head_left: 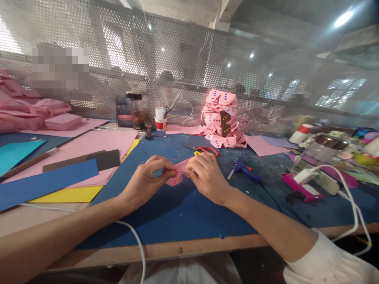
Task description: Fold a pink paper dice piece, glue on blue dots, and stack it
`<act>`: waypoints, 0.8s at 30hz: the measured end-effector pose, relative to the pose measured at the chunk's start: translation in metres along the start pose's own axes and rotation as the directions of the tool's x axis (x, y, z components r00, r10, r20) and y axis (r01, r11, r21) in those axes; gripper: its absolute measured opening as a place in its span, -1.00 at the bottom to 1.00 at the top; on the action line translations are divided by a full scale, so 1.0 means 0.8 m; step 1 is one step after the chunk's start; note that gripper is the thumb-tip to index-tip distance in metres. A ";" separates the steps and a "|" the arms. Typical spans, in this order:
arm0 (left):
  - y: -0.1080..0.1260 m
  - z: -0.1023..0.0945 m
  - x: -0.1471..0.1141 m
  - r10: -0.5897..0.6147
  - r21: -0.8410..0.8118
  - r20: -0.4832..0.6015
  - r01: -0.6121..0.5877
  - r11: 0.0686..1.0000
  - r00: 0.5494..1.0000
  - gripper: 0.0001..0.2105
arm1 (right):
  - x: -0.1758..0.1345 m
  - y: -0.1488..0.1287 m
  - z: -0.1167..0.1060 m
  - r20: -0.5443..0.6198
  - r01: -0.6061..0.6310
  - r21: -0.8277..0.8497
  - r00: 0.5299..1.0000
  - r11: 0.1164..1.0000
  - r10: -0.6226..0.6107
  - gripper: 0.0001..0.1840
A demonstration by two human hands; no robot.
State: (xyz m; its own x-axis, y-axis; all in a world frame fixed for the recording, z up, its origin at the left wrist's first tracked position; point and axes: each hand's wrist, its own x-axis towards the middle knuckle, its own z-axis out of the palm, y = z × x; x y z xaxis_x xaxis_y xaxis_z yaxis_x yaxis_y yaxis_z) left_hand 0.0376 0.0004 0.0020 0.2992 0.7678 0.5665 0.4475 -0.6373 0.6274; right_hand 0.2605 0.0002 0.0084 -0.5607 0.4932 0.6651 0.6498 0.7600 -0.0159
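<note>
A folded piece of pink paper (175, 180) is held above the blue table mat between both hands. My left hand (151, 177) pinches its left edge with thumb and forefinger. From the other side, my right hand (205, 175) grips the paper with bent fingers, covering part of it. Just beyond the right hand lie scissors (209, 150) with orange and yellow handles, the blades pointing left. A blue glue gun (247, 171) rests to the right, apart from the hands. Farther back stands a pile of folded pink paper pieces (220, 118) with blue, yellow and dark dots.
Pink sheets (97, 142), a blue strip (50, 183) and dark strips (112, 158) lie left. A paper cup (160, 123) and a dark jar (138, 114) stand behind. To the right are a pink power strip (302, 189) and white cable (352, 197). A perforated screen closes the back.
</note>
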 end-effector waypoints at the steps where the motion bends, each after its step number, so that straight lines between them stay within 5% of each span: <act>1: 0.000 0.000 0.000 0.005 -0.002 -0.004 -0.005 1.000 1.000 -0.91 | 0.000 0.000 0.000 -0.001 -0.001 -0.001 1.000 1.000 0.001 -0.77; 15: 0.003 -0.004 -0.002 0.168 0.071 -0.040 -0.165 0.984 0.985 -0.93 | 0.003 0.007 -0.006 -0.074 -0.118 0.055 0.990 0.991 0.122 -0.75; 24: 0.005 -0.005 -0.005 0.460 0.291 0.046 -0.452 0.843 0.887 -0.88 | 0.000 0.008 -0.003 0.051 -0.112 0.255 0.993 0.960 0.102 -0.64</act>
State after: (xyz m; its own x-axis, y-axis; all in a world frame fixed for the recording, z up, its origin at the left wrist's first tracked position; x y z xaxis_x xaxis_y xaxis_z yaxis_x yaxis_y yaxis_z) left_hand 0.0343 -0.0056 0.0042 0.5100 0.3909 0.7662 0.4873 -0.8653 0.1172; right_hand 0.2662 0.0040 0.0100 -0.5169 0.5891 0.6211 0.5559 0.7827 -0.2798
